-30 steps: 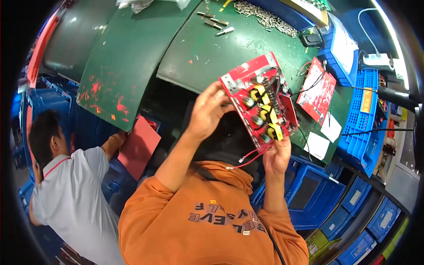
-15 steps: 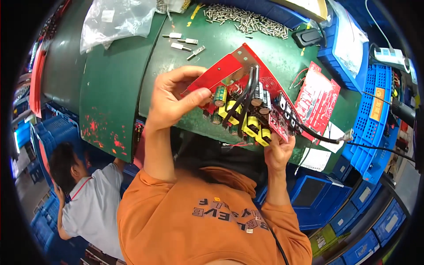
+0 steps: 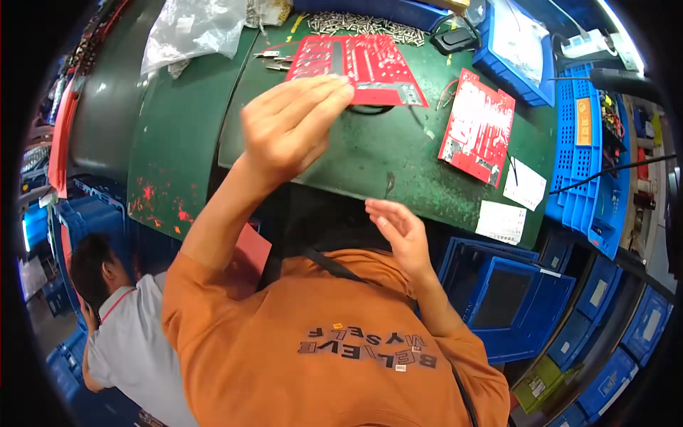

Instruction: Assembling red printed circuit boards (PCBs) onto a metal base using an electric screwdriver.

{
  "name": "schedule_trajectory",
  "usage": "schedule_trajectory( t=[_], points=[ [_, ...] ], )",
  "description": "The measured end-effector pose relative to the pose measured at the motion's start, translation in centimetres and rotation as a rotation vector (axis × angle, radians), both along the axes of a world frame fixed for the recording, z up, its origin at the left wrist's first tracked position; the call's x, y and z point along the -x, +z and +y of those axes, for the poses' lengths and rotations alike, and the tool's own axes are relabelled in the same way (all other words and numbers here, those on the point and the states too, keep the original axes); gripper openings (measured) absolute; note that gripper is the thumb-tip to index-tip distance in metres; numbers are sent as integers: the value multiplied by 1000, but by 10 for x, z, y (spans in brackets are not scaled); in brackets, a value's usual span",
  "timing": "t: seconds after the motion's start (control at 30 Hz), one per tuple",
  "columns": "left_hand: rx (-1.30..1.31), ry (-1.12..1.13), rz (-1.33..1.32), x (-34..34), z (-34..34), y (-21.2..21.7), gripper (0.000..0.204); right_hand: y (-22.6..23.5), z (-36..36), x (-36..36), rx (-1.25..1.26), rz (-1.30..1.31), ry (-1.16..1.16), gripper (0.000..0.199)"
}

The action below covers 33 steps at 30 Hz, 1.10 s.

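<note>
A red circuit board (image 3: 377,60) is at the far middle of the green bench with its soldered side up. Its parts face down, and a bit of black cable shows under the near edge. My left hand (image 3: 292,128) is closed at the board's near left corner, fingertips pinched on the edge; the hand covers that corner. Apart from the board, my right hand (image 3: 402,238) hovers by the bench's near edge. Its fingers are loosely curled and apart, with nothing in them. A second red board (image 3: 477,128) lies farther right, soldered side up.
Small metal pins (image 3: 363,27) are heaped at the back, beside a black plastic piece (image 3: 455,40). A clear plastic bag (image 3: 196,32) lies far left. Paper slips (image 3: 501,222) and blue crates (image 3: 576,164) are on the right. Another person (image 3: 131,320) sits at the left.
The board has been turned over, from its parts showing to its soldered side up, and moved away from me. My right hand has let go of it and drawn back left.
</note>
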<state>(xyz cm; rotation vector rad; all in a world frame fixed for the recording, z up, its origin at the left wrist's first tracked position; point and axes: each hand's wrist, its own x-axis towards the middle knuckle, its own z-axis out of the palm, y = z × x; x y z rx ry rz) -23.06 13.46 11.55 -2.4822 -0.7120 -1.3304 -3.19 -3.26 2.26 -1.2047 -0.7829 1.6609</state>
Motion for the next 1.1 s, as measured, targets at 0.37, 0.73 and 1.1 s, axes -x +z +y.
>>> schedule_trajectory(
  t=[0.37, 0.73, 1.1],
  points=[
    [236, 22, 4, -33, -35, -89, 25, 3, -56, -11, 8, -27, -74, 20],
    [585, 437, -312, 33, 12, -105, 23, 37, -39, -35, -87, -118, -46, 18],
    [516, 485, -113, 22, 70, -126, 11, 97, 54, -123, -594, -506, -665, 27]
  ],
)
